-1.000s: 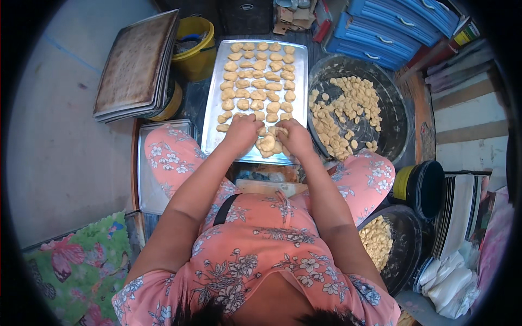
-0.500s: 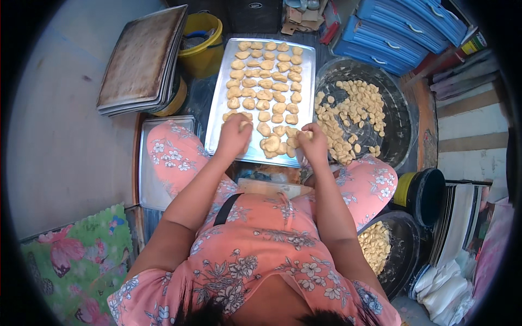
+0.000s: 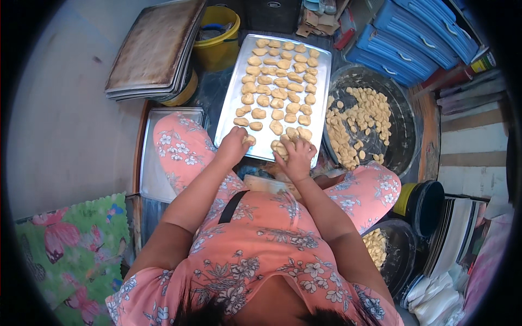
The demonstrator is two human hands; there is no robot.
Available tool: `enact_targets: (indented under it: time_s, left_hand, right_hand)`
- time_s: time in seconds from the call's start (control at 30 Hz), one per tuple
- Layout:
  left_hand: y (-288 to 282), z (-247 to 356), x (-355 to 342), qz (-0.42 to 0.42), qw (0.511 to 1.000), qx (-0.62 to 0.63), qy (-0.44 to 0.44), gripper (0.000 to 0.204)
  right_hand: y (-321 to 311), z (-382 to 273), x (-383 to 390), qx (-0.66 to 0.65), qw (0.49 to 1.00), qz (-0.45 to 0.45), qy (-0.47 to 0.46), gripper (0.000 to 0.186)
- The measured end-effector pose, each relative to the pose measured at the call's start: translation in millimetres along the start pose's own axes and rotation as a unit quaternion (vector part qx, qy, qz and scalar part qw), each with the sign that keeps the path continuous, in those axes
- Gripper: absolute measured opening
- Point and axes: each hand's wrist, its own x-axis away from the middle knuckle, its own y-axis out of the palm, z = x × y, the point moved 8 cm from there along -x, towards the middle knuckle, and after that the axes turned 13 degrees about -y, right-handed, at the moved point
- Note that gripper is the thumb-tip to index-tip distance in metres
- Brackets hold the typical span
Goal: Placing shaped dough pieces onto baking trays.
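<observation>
A silver baking tray [image 3: 228, 125] in front of me holds rows of pale dough lumps [image 3: 280, 82]. My left hand [image 3: 235, 142] is at the tray's near left corner, fingers closed on a small dough lump [image 3: 249, 140] resting there. My right hand [image 3: 296, 157] is at the near right, its fingers curled over and gripping a cluster of lumps [image 3: 288, 136]; the lumps under the palm are partly hidden.
A black basin [image 3: 402, 146] of small dough pieces sits right of the tray, another basin [image 3: 399, 258] below it. Stacked browned trays [image 3: 147, 51], a yellow bucket [image 3: 217, 49], a spare tray [image 3: 155, 179], blue drawers [image 3: 408, 38] and a dark pail [image 3: 424, 204] crowd around my crossed legs.
My left hand has shifted down to the tray's near corner. My right hand has swung from the right side of the cluster onto its front. The whole view has shifted slightly.
</observation>
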Motion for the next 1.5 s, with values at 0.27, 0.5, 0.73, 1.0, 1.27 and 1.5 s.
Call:
enact_targets:
  time_s: [0.27, 0.5, 0.73, 1.0, 1.27, 1.5]
  left_hand:
    - [-25, -4, -3, 0.099, 0.995, -0.004, 0.014, 0.027]
    - [-15, 24, 2, 0.056, 0.994, 0.076, 0.060, 0.035]
    - [4, 35, 0, 0.021, 0.981, -0.125, 0.147, 0.024]
    - [28, 69, 13, -0.004, 0.951, -0.138, 0.277, 0.028]
    - [52, 94, 13, -0.012, 0.950, -0.148, 0.276, 0.039]
    - [97, 107, 50, 0.009, 0.907, -0.180, 0.380, 0.024]
  right_hand:
    - [-1, -15, -16, -0.099, 0.986, -0.062, -0.119, 0.027]
    - [25, -31, -11, -0.186, 0.963, -0.054, -0.186, 0.047]
    - [-11, -19, -9, -0.098, 0.985, 0.044, -0.137, 0.024]
    - [-17, 15, -1, -0.234, 0.956, 0.154, -0.089, 0.025]
    - [59, 103, 37, -0.571, 0.711, 0.291, 0.288, 0.027]
    - [54, 101, 39, -0.455, 0.804, 0.276, 0.263, 0.027]
